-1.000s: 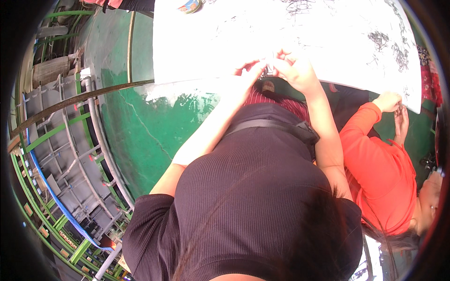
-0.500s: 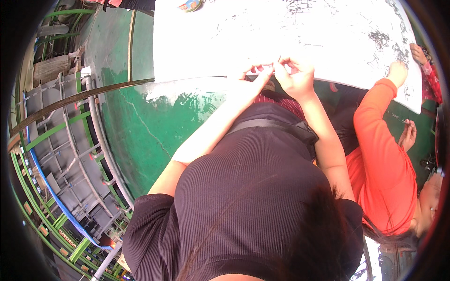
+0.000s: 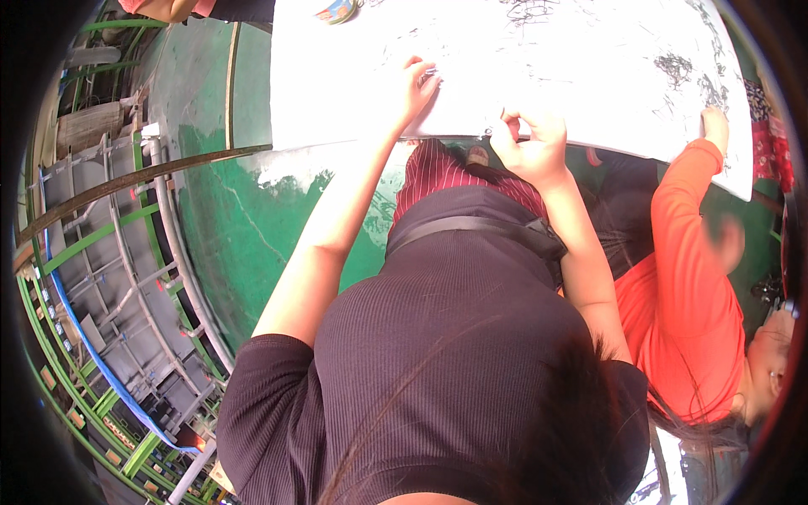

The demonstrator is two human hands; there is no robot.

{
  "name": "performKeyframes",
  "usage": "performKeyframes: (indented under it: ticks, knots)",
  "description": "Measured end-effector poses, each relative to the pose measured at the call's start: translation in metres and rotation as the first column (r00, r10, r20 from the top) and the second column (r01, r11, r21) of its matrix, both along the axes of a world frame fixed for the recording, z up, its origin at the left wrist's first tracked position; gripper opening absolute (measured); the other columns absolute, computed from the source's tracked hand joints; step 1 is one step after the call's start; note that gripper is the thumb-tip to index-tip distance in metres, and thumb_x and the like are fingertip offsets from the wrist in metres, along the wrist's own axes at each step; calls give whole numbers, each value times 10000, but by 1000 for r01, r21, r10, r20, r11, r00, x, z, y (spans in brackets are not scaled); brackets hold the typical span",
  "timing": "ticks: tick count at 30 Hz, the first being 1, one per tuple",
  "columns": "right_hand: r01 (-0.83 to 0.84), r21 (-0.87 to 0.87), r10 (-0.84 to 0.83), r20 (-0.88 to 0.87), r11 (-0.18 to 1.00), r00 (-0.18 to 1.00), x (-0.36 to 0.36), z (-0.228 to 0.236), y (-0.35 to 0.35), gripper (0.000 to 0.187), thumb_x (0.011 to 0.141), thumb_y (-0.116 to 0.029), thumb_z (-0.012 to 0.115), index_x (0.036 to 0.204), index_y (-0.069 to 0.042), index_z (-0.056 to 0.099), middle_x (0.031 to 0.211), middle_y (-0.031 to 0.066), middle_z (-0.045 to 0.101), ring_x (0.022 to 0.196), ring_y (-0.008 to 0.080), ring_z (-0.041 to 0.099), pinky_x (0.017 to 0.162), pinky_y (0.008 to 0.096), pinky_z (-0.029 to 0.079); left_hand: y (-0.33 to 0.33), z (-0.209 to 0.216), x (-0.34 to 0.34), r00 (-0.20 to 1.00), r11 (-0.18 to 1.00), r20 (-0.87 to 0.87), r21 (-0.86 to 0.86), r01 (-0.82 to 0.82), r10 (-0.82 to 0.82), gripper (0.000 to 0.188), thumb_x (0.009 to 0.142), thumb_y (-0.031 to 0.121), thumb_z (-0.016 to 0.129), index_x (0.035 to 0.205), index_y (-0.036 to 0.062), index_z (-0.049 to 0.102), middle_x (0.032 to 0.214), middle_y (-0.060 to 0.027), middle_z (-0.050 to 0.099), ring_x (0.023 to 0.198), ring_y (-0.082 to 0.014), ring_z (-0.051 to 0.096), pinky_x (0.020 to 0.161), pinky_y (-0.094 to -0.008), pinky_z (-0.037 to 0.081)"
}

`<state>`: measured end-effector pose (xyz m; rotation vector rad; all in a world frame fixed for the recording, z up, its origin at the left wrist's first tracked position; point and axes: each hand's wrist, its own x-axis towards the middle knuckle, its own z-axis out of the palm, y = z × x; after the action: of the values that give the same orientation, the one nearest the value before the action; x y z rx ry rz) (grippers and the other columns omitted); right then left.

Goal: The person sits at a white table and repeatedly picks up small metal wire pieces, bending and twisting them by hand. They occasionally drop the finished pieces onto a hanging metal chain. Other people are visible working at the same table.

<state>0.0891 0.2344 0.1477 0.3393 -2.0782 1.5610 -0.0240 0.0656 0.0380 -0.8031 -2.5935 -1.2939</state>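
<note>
My left hand (image 3: 416,91) is over the near part of a white tabletop (image 3: 337,93), its thumb and fingers bent toward each other around a tiny dark piece too small to name. At the table's near edge, my right hand (image 3: 532,145) is closed in a pinch. A tiny dark bit shows at its fingertips, its kind unclear. Thin, short dark pieces (image 3: 675,71) lie in a loose heap at the right of the table, with another tangle (image 3: 530,10) at the far side and single ones strewn between.
A round, colourful container (image 3: 338,11) stands at the far left of the table. Close on my right, a co-worker in an orange sleeve (image 3: 680,189) has a hand on the tabletop. Another person's arm (image 3: 164,8) shows at the far left. Pipe racks (image 3: 126,278) stand beyond the green floor (image 3: 244,219).
My left hand has parted from my right and moved forward and left onto the tabletop. My right hand stays pinched near the edge. The co-worker's lower hand has moved and is blurred.
</note>
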Motion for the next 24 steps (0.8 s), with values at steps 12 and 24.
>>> performKeyframes:
  ticks: [12, 24]
  knots:
    - [-38, -24, 41, 135, 999, 990, 3, 2, 1, 86, 650, 27, 572, 628, -27, 508, 493, -35, 458, 396, 14, 358, 375, 168, 280, 10, 61, 21, 747, 870, 653, 436, -230, -129, 207, 765, 188, 606, 836, -3, 566, 659, -47, 563, 560, -94, 523, 560, -212, 432]
    - [-147, 71, 119, 308, 987, 944, -3, -4, -5, 41, 640, -11, 555, 629, -26, 519, 477, 2, 457, 370, 58, 339, 371, 218, 295, 27, 99, 89, 701, 787, 707, 482, -385, -90, 176, 747, 143, 634, 886, 45, 591, 784, -20, 580, 758, -74, 531, 702, -209, 428]
